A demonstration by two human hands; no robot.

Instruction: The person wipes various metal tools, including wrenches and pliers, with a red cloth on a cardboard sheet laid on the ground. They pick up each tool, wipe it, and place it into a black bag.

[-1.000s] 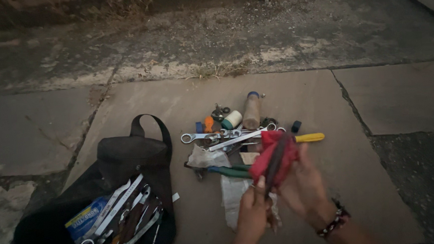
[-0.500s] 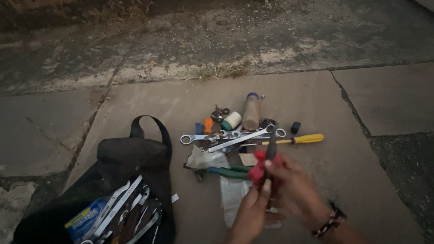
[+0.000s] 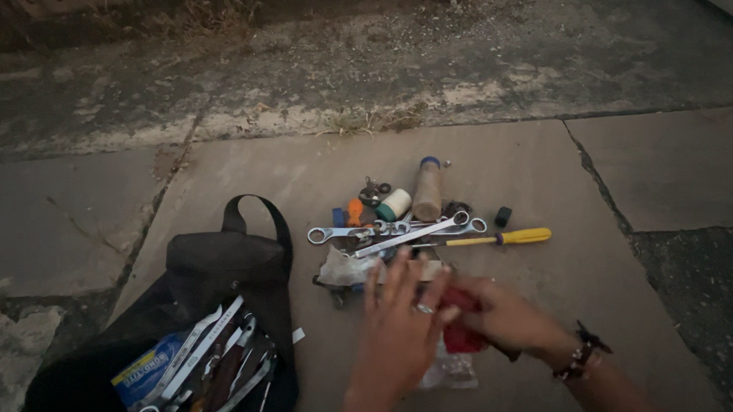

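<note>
Concrete paving slabs [image 3: 478, 157] with cracks and dry weeds make the ground, in dim light. Both hands meet low in the view over a red-handled tool [image 3: 462, 324]. The left hand [image 3: 399, 331] lies flat with its fingers [image 3: 385, 282] spread wide and straight, pressing on top rather than closing on anything. The right hand [image 3: 504, 315] curls around the red handles from the other side; how tight its grip is, I cannot tell, because the left hand covers it.

I judge that the step in hand is working the tool between the two palms, and the next move calls for a firmer hold by one hand. Its long axis seems to run toward the person, but the working end is hidden.

Just beyond the fingertips lie crossed wrenches [image 3: 400, 233] and a yellow-handled screwdriver [image 3: 498, 239]. To the left of the left hand sits an open black tool bag [image 3: 222, 268].
</note>
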